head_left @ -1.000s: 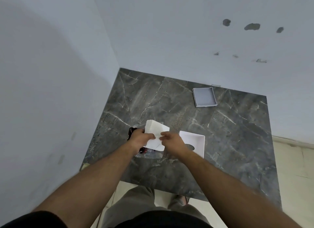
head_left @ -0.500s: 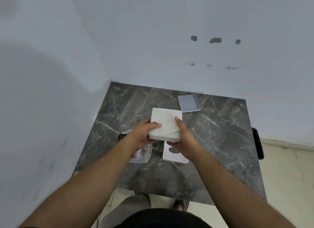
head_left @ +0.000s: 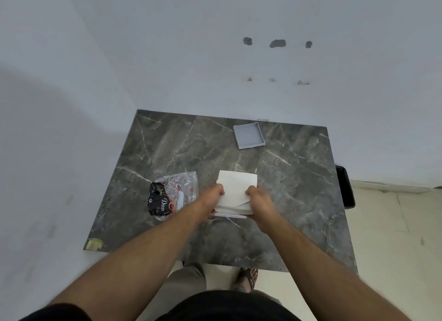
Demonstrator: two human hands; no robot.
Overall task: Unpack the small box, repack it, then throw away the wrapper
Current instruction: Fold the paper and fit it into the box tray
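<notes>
A white box part (head_left: 236, 189) sits low over a flat white insert (head_left: 230, 215), of which only the near edge shows beneath it. My left hand (head_left: 214, 198) grips the white part's left side and my right hand (head_left: 257, 198) grips its right side. A shallow grey box tray (head_left: 248, 135) lies open at the far side of the dark marble table (head_left: 299, 189). Left of my hands lies a clear plastic wrapper (head_left: 173, 195) with black and red printing.
The table stands in a corner, with walls on the left and behind. A black bin (head_left: 345, 186) stands on the tiled floor by the table's right edge. My foot in a sandal (head_left: 248, 279) shows under the near edge.
Both hands lifted the white box part, then brought it down over the flat insert. The view tilted and the wrapper came into plain sight.
</notes>
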